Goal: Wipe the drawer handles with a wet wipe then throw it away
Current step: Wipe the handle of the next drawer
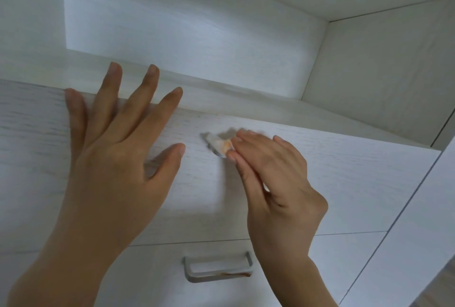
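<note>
My right hand (273, 178) pinches a small wet wipe (222, 146), white with an orange-brown stain, and presses it on the metal handle (206, 138) of the upper drawer (344, 173). Most of that handle is hidden under the wipe and my fingers. My left hand (115, 144) lies flat on the same drawer front with fingers spread, the fingertips reaching over its top edge. Below, the lower drawer (157, 277) carries a grey bar handle (218, 267) with a rusty brown smear along its lower right part.
Above the drawers is a white open shelf niche (197, 35) with a back wall and a right side panel (384, 72). A white vertical panel (406, 245) borders the drawers on the right.
</note>
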